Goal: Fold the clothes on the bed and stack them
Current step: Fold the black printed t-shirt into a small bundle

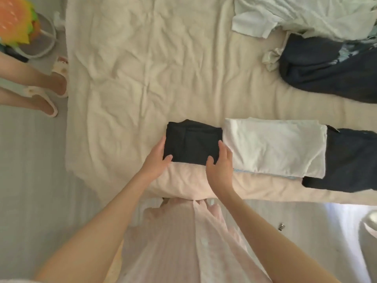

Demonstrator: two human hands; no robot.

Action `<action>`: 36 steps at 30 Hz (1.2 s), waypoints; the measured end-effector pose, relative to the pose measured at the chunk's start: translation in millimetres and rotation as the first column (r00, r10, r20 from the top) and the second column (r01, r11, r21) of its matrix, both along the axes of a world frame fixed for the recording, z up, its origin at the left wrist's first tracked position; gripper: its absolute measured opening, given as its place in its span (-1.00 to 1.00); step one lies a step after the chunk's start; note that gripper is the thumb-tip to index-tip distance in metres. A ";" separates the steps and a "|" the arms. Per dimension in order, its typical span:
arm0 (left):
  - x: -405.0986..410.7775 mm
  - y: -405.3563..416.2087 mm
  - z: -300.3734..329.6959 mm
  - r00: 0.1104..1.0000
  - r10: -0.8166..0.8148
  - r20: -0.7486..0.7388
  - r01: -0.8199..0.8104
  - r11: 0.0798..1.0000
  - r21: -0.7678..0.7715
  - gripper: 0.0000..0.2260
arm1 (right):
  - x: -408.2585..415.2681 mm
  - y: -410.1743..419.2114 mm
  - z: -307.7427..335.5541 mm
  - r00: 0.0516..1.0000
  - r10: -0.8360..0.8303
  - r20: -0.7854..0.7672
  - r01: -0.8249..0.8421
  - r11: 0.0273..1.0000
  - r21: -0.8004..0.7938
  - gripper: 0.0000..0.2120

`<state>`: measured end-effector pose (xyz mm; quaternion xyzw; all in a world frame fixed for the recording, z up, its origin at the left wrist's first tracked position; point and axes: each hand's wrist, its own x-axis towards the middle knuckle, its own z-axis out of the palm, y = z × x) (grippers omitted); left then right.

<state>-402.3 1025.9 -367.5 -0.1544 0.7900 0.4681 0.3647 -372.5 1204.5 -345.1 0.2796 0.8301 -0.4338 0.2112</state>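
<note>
A small folded black garment (192, 142) lies on the cream bed sheet (142, 68) near the front edge. My left hand (158, 158) holds its left side, thumb on top and fingers along the edge. My right hand (221, 164) holds its right side, thumb on the cloth. To the right lies a folded white garment (273, 148), partly over a folded dark navy garment (350, 160). At the back right sits an unfolded heap: a pale green-white garment (306, 15) and a dark navy garment (330, 72).
Another person's legs in white slippers (51, 94) stand on the floor left of the bed. A colourful toy (18, 21) and a round white frame (47, 37) are at the top left. A small metal object (281, 226) lies on the floor at the right.
</note>
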 end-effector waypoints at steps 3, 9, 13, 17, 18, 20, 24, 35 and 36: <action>23.7 1.3 7.7 0.995 -0.100 0.029 0.103 0.985 -0.137 -0.45 | 13.0 -5.2 8.4 0.964 0.260 0.057 -0.263 0.963 0.051 -0.49; 52.9 -37.1 58.7 0.947 -0.291 -0.135 0.199 0.862 -0.466 -0.48 | -3.9 -32.9 45.7 0.765 0.643 0.051 -0.634 0.736 0.237 -0.46; 40.6 -96.5 103.7 0.940 -0.224 -0.258 0.060 0.851 -0.521 -0.49 | -39.6 -79.9 82.4 0.652 0.758 -0.014 -0.695 0.606 0.388 -0.44; 22.0 -179.9 134.8 0.918 -0.205 -0.339 -0.009 0.845 -0.534 -0.49 | -66.6 -155.4 112.8 0.606 0.791 -0.086 -0.679 0.570 0.462 -0.43; 19.2 -204.5 140.7 0.916 -0.201 -0.347 -0.018 0.844 -0.536 -0.48 | -70.1 -178.4 117.4 0.604 0.790 -0.105 -0.671 0.575 0.468 -0.43; 15.1 -258.1 151.4 0.906 -0.217 -0.363 -0.009 0.848 -0.529 -0.48 | -73.9 -228.4 123.4 0.625 0.767 -0.145 -0.637 0.608 0.475 -0.43; 11.4 -367.5 171.7 0.855 -0.350 -0.383 0.072 0.810 -0.582 -0.46 | -68.9 -332.2 135.2 0.722 0.664 -0.193 -0.542 0.717 0.438 -0.43; -55.2 -504.0 174.8 0.837 -0.433 -0.336 0.198 0.811 -0.551 -0.46 | -114.2 -473.8 156.4 0.774 0.590 -0.228 -0.445 0.764 0.467 -0.42; -68.1 -510.6 173.9 0.824 -0.458 -0.335 0.219 0.801 -0.557 -0.46 | -124.1 -479.0 157.2 0.784 0.572 -0.239 -0.421 0.774 0.473 -0.43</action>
